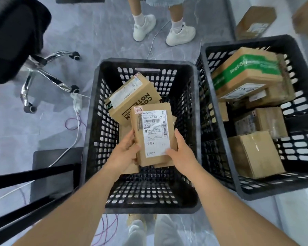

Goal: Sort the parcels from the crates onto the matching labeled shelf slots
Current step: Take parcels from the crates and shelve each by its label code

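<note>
Above the black crate, left hand and right hand clasp a small parcel. Its label faces up, apparently for reading the slot code.

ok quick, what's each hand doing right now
Left hand: grips the left edge of the labelled parcel over the middle crate.
Right hand: grips the same parcel's right edge, thumb on its label.

Grey marbled floor; black office chair left.
</note>
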Available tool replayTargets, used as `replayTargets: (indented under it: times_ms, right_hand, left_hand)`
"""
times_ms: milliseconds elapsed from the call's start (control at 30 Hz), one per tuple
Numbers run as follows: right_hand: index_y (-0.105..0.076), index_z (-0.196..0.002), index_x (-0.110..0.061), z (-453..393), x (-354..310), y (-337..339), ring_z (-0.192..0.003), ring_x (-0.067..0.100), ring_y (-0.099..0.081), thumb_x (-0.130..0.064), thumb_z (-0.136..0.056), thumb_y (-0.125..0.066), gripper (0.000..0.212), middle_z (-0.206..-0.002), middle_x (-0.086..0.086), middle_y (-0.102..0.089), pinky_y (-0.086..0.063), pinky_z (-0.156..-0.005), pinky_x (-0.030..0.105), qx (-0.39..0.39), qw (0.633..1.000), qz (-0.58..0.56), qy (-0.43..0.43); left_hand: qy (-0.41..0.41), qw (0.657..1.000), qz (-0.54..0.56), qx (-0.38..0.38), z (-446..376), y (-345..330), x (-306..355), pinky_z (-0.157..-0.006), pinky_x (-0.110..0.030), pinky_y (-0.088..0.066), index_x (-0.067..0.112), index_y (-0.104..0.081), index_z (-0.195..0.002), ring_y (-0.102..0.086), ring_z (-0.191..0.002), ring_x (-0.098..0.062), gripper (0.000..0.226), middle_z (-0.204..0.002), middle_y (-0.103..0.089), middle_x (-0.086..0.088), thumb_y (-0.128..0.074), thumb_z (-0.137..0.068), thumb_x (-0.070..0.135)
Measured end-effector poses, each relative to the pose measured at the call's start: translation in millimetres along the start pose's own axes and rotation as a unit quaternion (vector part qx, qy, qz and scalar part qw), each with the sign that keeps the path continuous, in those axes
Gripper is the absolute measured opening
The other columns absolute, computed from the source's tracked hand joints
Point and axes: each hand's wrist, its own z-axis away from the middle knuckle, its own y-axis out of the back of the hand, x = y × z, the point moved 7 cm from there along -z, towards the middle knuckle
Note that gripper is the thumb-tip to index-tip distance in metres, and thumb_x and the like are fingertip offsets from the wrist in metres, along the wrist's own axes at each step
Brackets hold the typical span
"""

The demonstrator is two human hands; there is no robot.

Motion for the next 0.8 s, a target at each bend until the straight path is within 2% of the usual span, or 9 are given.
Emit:
replayTargets:
  times_ms: [67,133,200,267,367,433,533,667,800]
  right_hand:
    - [-0.007,-0.149,-0.043,0,1,3,-0.129,0.013,-0.044,-0.013,-0.091,-0.055,0.081,-0.147,-0.012,-0.04,-0.038,-0.108,0.038,-0.01,1.0,-0.006,0.006]
    - [-0.01,-0.147,-0.048,4,-3,7,-0.117,0.006,-0.052,-0.014,-0.09,-0.058,0.081,-0.134,-0.016,-0.052,-0.042,-0.103,0.034,-0.021,1.0,-0.01,0.018]
    - [-0.015,-0.146,-0.049,9,-11,11,-0.106,0.0,-0.054,-0.015,-0.091,-0.06,0.078,-0.119,-0.021,-0.057,-0.043,-0.098,0.029,-0.033,0.999,-0.014,0.031]
    - [-0.021,-0.146,-0.046,15,-19,14,-0.106,0.004,-0.056,-0.017,-0.091,-0.061,0.074,-0.114,-0.017,-0.06,-0.045,-0.099,0.032,-0.037,0.998,-0.033,0.04]
    - [-0.028,-0.145,-0.041,25,-32,17,-0.113,0.007,-0.053,-0.014,-0.092,-0.059,0.067,-0.122,-0.011,-0.056,-0.044,-0.096,0.024,-0.054,0.995,-0.063,0.048]
    - [-0.027,-0.145,-0.042,31,-39,17,-0.113,0.006,-0.052,-0.011,-0.093,-0.057,0.067,-0.125,-0.011,-0.055,-0.043,-0.093,0.02,-0.07,0.993,-0.08,0.047]
    - [-0.022,-0.145,-0.046,41,-45,19,-0.115,0.011,-0.056,-0.009,-0.091,-0.058,0.075,-0.124,-0.004,-0.06,-0.044,-0.101,0.032,-0.084,0.991,-0.086,0.052]
    - [-0.013,-0.144,-0.054,63,-58,24,-0.125,0.012,-0.048,-0.003,-0.085,-0.065,0.093,-0.137,-0.001,-0.052,-0.042,-0.105,0.039,-0.088,0.991,-0.067,0.072]
    - [-0.008,-0.144,-0.055,93,-83,36,-0.13,0.008,-0.043,0.0,-0.08,-0.069,0.104,-0.143,-0.001,-0.046,-0.035,-0.11,0.043,-0.078,0.991,-0.046,0.099]
  left_hand:
    - [-0.001,1.0,-0.003,-0.009,1,-1,0,-0.083,-0.037,-0.054,0.056,-0.03,-0.133,-0.058,-0.106,0.0,0.059,-0.119,-0.057,0.03,-0.049,-0.097,0.014]
    - [-0.001,0.999,-0.015,-0.032,4,-1,-1,-0.088,-0.04,-0.051,0.053,-0.025,-0.14,-0.055,-0.114,-0.002,0.068,-0.129,-0.053,0.027,-0.052,-0.095,0.01]
    - [-0.002,0.998,-0.029,-0.049,8,1,1,-0.089,-0.036,-0.05,0.052,-0.02,-0.143,-0.051,-0.121,-0.006,0.079,-0.134,-0.051,0.025,-0.056,-0.091,0.004]
    - [-0.004,0.997,-0.033,-0.063,13,3,5,-0.086,-0.031,-0.048,0.051,-0.018,-0.144,-0.049,-0.123,-0.008,0.087,-0.137,-0.048,0.023,-0.059,-0.088,0.0]
    - [-0.01,0.996,-0.031,-0.081,20,5,12,-0.095,-0.035,-0.047,0.052,-0.017,-0.144,-0.049,-0.124,-0.011,0.096,-0.139,-0.044,0.023,-0.068,-0.08,0.002]
    - [-0.022,0.996,-0.038,-0.082,27,7,18,-0.096,-0.034,-0.047,0.052,-0.019,-0.144,-0.049,-0.123,-0.011,0.098,-0.136,-0.046,0.021,-0.072,-0.078,0.004]
    - [-0.043,0.995,-0.039,-0.079,38,12,28,-0.081,-0.022,-0.048,0.055,-0.025,-0.139,-0.053,-0.117,-0.009,0.09,-0.128,-0.053,0.017,-0.068,-0.081,0.002]
    - [-0.067,0.992,-0.04,-0.099,58,16,50,-0.077,-0.017,-0.047,0.056,-0.022,-0.135,-0.053,-0.115,-0.003,0.086,-0.125,-0.052,0.021,-0.066,-0.083,0.004]
    - [-0.111,0.983,-0.066,-0.13,84,18,84,-0.082,-0.026,-0.053,0.057,-0.016,-0.14,-0.054,-0.114,-0.002,0.094,-0.124,-0.049,0.03,-0.067,-0.082,0.002]
